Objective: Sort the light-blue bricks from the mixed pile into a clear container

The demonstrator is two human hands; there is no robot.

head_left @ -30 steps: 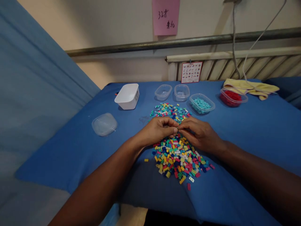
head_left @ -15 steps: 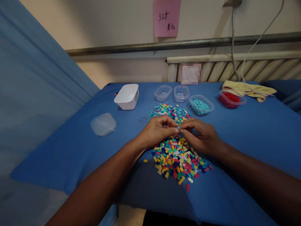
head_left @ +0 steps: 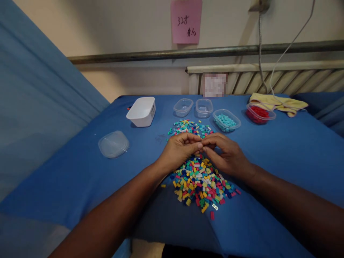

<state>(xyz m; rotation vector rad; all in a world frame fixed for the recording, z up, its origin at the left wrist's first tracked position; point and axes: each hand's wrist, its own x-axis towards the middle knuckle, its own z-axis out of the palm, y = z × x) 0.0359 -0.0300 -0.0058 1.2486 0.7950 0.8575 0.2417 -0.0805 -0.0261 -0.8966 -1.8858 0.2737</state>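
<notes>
My left hand (head_left: 178, 150) and my right hand (head_left: 225, 154) meet fingertip to fingertip above a heap of small coloured bricks (head_left: 201, 181) on a blue cloth (head_left: 282, 150). Both hands are closed in a pinch; what they pinch is too small to make out. More loose bricks (head_left: 188, 127) lie just beyond the hands. A clear tub of turquoise bricks (head_left: 226, 121) and a clear tub of red bricks (head_left: 258, 113) stand further back on the right.
Two clear tubs (head_left: 183, 106) (head_left: 204, 107) and a white tub (head_left: 141, 111) stand at the back. A clear lid (head_left: 113, 143) lies at the left. A yellow cloth (head_left: 279, 102) lies at the back right, a pink note (head_left: 186, 20) hangs on the wall.
The hands stay pinched together over the heap, with only slight finger movement. The view has shifted a little, so everything sits slightly further left and lower.
</notes>
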